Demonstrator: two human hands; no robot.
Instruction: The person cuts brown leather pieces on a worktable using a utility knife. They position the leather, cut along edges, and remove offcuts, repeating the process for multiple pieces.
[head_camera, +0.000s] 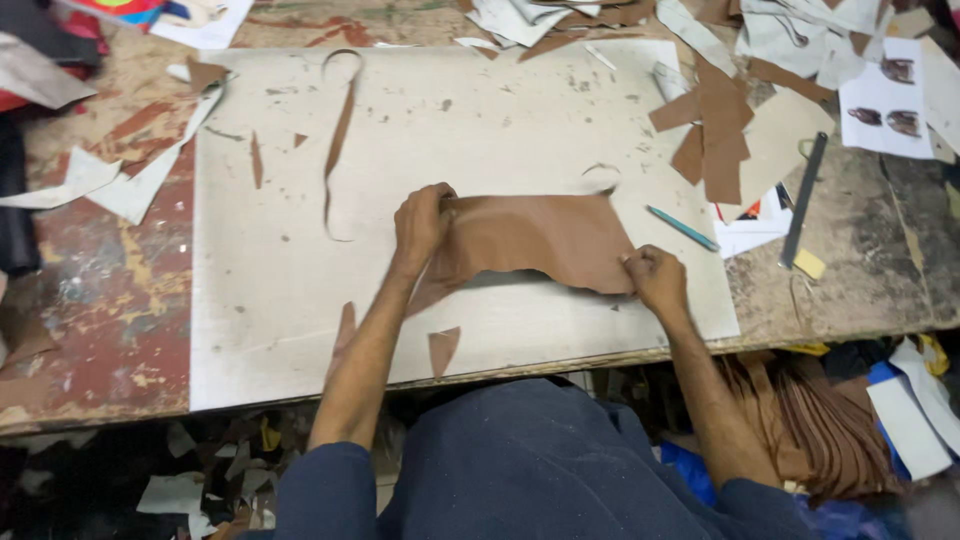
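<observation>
We pinch the brown leather piece (540, 240) at both ends | left hand (420, 222) grip closed on its upper left edge, right hand (655, 278) grip pinching its lower right corner | leather lies between the grips on the pale cutting board (300, 300) | best kept taut and flat, pulling evenly | teal pen (682, 228) just beyond the right grip.

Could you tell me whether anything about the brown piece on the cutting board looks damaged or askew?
The brown leather piece has a ragged, uneven lower edge with a scooped-out curve, and its left end is bunched up in the left hand. The right hand pinches its lower right corner. Offcuts lie scattered on the white board.
</observation>
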